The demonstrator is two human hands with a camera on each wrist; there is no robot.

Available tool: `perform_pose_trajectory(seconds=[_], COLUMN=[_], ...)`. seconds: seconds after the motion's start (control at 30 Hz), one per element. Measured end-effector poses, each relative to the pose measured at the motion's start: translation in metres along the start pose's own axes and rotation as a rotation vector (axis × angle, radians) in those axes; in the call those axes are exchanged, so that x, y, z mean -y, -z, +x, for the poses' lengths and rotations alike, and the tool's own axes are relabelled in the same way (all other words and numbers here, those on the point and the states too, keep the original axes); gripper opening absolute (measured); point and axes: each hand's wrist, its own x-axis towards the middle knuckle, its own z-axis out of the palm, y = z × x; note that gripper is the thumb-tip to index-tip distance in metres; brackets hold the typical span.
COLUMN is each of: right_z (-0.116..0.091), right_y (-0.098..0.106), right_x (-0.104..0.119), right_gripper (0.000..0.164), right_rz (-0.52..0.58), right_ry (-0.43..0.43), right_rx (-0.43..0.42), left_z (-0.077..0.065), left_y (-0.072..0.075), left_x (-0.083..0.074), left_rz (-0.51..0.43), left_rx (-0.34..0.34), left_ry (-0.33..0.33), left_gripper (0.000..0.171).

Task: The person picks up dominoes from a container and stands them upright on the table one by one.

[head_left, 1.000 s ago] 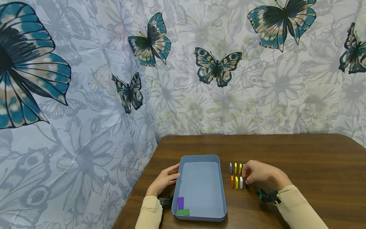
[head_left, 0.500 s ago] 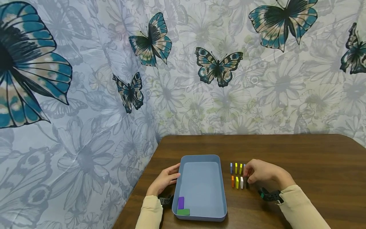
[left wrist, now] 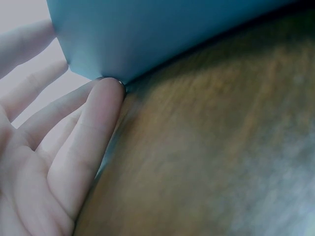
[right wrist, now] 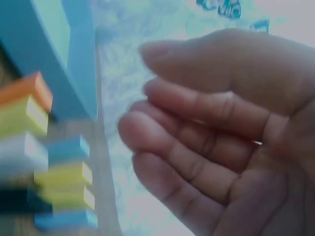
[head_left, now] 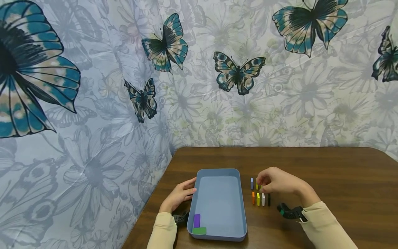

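Small upright blocks stand in two rows right of a blue-grey tray [head_left: 219, 204]. The front row holds an orange block [head_left: 253, 198], a yellow block [head_left: 258, 199], a white block [head_left: 263, 199] and a black block [head_left: 268, 200]. My right hand [head_left: 280, 181] hovers at the back row, hiding part of it; its fingers bend loosely with nothing between them in the right wrist view. There the back row shows a blue block [right wrist: 69, 220] at the near end, two yellow ones and another blue. My left hand [head_left: 178, 197] rests its extended fingers against the tray's left wall.
A purple block [head_left: 197, 220] and a green block [head_left: 199, 230] lie in the tray's near left corner. The brown wooden table [head_left: 348, 186] reaches back to a butterfly-patterned wall covering [head_left: 192, 103].
My right hand has shifted left along the back row and a little farther back, now overlapping the yellow blocks. The black block in front is uncovered. The left hand stays put.
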Motion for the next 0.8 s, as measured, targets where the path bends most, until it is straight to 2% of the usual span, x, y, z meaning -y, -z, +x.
perform_pose_trajectory(seconds=[0.17, 0.4, 0.63, 0.8], right_z=[0.016, 0.051, 0.085, 0.103], right_y=[-0.012, -0.035, -0.058, -0.071], right_x=[0.015, 0.041, 0.059, 0.064], right_gripper=[0.013, 0.019, 0.022, 0.024], right_rz=[0.042, 0.210, 0.171, 0.158], right_ry=[0.045, 0.151, 0.152, 0.117], right_rx=[0.049, 0.172, 0.280, 0.299], left_z=[-0.001, -0.001, -0.002, -0.002], left_y=[0.000, 0.000, 0.000, 0.000], left_x=[0.000, -0.001, -0.002, -0.003], left_rz=[0.004, 0.005, 0.010, 0.017], left_rx=[0.002, -0.001, -0.007, -0.006], left_ry=[0.004, 0.008, 0.012, 0.019], left_gripper=[0.064, 0.065, 0.062, 0.060])
